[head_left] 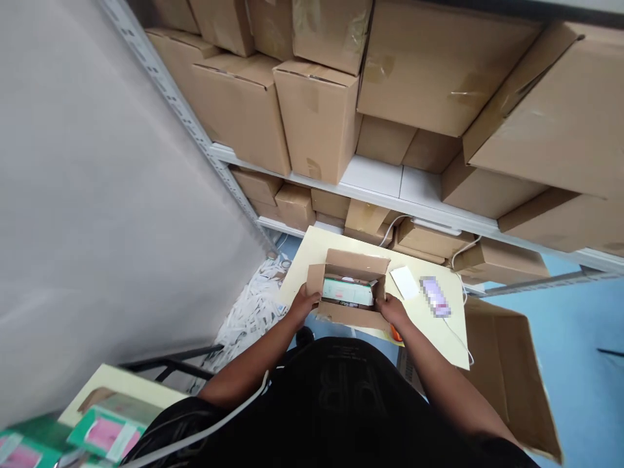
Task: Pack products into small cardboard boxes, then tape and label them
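Note:
An open cardboard box [353, 317] sits at the front edge of the pale yellow table [326, 239], its flaps folded outward. Inside it lies a white and green package [347, 292], with other small items partly hidden beneath. My left hand [305, 303] grips the box at its left side, the thumb over the edge. On the opposite side my right hand [392, 309] holds the box wall, fingers partly hidden. Right of the box are a white card or small flat box [404, 282] and a blurred-out phone [435, 296] with a cable. An orange object [396, 333] shows under my right wrist.
Shelves [370, 188] full of cardboard cartons [316, 123] rise behind the table. Shredded paper strips [253, 302] cover the floor at left. A large open carton [507, 370] stands at right. Green and pink packages [110, 432] lie on another surface at lower left.

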Demonstrator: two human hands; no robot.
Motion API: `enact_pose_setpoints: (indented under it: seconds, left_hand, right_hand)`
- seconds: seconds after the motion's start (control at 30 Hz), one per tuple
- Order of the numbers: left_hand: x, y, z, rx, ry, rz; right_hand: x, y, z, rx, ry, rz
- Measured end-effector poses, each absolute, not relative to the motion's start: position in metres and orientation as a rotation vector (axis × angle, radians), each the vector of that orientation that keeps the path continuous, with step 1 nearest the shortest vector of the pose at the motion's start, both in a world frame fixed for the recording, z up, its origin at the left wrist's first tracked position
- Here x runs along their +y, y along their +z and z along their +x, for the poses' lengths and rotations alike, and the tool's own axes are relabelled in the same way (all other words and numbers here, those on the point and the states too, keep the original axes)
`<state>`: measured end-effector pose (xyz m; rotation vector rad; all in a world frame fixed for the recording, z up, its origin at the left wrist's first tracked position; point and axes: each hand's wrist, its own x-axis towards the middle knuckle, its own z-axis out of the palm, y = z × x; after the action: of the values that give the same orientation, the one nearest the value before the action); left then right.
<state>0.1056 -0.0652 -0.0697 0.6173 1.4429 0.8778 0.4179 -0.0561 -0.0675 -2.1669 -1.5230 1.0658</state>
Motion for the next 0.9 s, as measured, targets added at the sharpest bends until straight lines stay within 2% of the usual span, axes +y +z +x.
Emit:
enact_pose_setpoints:
  seconds: [0.13,0.43,0.7,0.9]
  left_hand:
    - [-0.094,-0.056,0.128,1.445,1.067,0.511]
    - [-0.228,-0.038,0.15,1.508,1.32,0.4]
    - [-0.375,-0.025,0.12,1.664,1.491,0.367]
    - [-0.483,-0.026,0.098,1.765,1.662,0.318]
  right_hand:
    - [-0.047,-0.065,0.435,-1.83,1.012,-2.186]
    - [-0.05,-0.024,0.448,-2.467,0.857,-1.817]
    - [-0.082,-0.008,0.362,-2.762,0.905,-1.424]
    - [-0.152,-0.001,0.267,-2.903,0.921,-1.165]
